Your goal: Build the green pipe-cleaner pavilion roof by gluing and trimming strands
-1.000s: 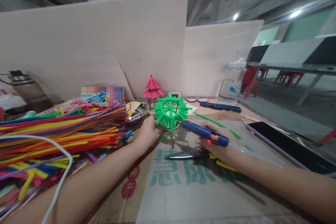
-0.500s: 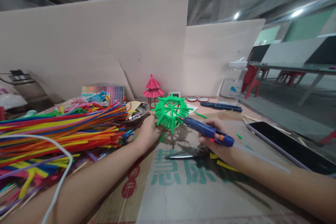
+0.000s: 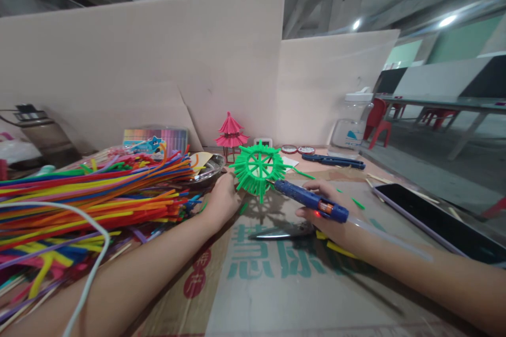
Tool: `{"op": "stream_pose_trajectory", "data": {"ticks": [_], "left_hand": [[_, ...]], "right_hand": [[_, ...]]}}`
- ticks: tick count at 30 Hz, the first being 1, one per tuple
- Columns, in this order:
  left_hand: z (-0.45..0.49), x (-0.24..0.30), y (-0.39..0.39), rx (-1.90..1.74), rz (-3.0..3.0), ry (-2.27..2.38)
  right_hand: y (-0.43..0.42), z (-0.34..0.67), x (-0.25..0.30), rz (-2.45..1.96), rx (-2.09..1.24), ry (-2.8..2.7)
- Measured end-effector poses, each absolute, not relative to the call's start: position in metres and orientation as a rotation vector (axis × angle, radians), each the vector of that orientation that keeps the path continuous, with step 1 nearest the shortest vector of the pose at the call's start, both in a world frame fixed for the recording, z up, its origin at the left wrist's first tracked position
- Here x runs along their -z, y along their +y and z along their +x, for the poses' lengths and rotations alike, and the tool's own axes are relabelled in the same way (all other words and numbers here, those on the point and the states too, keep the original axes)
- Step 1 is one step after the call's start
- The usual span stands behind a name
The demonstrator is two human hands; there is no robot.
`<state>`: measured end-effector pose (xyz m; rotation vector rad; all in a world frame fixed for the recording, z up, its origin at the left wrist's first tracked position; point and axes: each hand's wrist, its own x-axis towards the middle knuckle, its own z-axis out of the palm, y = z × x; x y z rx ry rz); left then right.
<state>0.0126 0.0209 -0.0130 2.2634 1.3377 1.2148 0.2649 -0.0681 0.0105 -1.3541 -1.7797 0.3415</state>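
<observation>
Held up over the cardboard is a green pipe-cleaner wheel [image 3: 260, 179], a ring with spokes inside and short pieces radiating all round. My left hand [image 3: 224, 197] grips its left edge, fingertips partly hidden behind it. In my right hand [image 3: 326, 205] is a blue hot glue gun [image 3: 302, 196], a clear glue stick trailing from its back end and a small red light lit. Its nozzle is at the lower right of the wheel; whether it touches cannot be told. Beneath the glue gun lie scissors [image 3: 279, 233], their handles partly covered by my right hand.
Colourful pipe cleaners [image 3: 95, 195] heap up on the left, with a white cable [image 3: 103, 231] across them. A pink pagoda model [image 3: 231, 131] stands behind the wheel. At right are a phone [image 3: 438, 218], a dark blue stapler-like tool [image 3: 333, 161] and a clear jug [image 3: 350, 124].
The glue gun has shifted slightly left and down along with my right hand. The green wheel has turned or tilted a little; my left hand keeps its hold.
</observation>
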Motion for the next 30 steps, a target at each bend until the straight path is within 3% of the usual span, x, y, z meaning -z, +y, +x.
{"op": "stream_pose_trajectory", "data": {"ticks": [30], "left_hand": [[0.013, 0.011, 0.021, -1.178, 2.231, 1.333]], "right_hand": [[-0.062, 0.272, 0.000, -1.310, -0.334, -1.915]]}}
